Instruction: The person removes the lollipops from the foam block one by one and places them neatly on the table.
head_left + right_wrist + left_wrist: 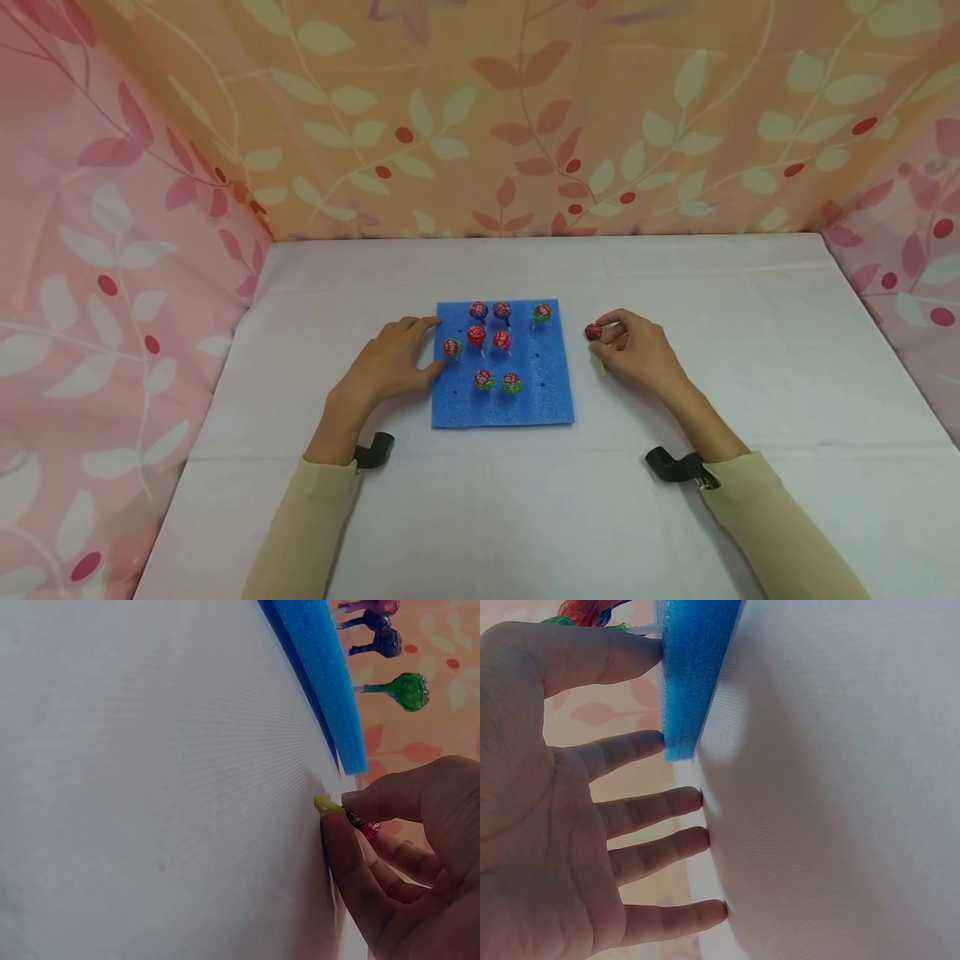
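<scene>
A blue foam board [555,408] lies flat on the table, with several wrapped lollipops standing in it on their sticks. Their wrappers are red, green and dark purple, such as the green lollipop [409,691] near its right edge. My left hand [390,360] rests along the board's left edge, fingers spread and fairly straight; thumb and index finger touch the foam, while the other fingertips are at the tabletop. To the right of the board, my right hand [636,350] pinches a lollipop [593,332] with a dark red wrapper and a yellow stick, low over the cloth.
White cloth [480,517] covers the table. Small dark holes show in the board between the lollipops. A floral curtain [450,167] hangs behind the table, and pink floral cloth [112,333] borders it at the sides. Black wrist mounts [675,465] sit at both cuffs.
</scene>
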A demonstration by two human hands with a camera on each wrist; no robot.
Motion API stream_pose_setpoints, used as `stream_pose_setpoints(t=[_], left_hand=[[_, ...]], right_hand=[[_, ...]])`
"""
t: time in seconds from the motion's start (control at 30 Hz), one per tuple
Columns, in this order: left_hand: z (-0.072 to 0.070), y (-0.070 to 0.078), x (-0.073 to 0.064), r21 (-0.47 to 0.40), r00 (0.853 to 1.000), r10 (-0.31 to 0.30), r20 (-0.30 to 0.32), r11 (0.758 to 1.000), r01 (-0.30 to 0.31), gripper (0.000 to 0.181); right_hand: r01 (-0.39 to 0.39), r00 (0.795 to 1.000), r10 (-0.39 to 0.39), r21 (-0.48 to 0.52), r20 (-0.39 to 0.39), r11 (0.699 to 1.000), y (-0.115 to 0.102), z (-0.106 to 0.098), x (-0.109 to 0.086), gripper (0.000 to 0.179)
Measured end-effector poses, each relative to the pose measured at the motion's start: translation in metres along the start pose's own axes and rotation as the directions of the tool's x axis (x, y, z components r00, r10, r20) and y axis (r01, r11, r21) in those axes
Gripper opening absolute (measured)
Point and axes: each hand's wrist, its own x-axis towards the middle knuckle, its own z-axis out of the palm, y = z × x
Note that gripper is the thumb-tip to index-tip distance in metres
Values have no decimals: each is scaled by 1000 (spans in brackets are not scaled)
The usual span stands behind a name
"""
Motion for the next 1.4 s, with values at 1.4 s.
stream_pose_setpoints(t=[1.4], left_hand=[[0,2,-1,8,1000,0,1,1000,0,72]], right_hand=[[289,950,-259,171,-176,942,-28,9,9,40]])
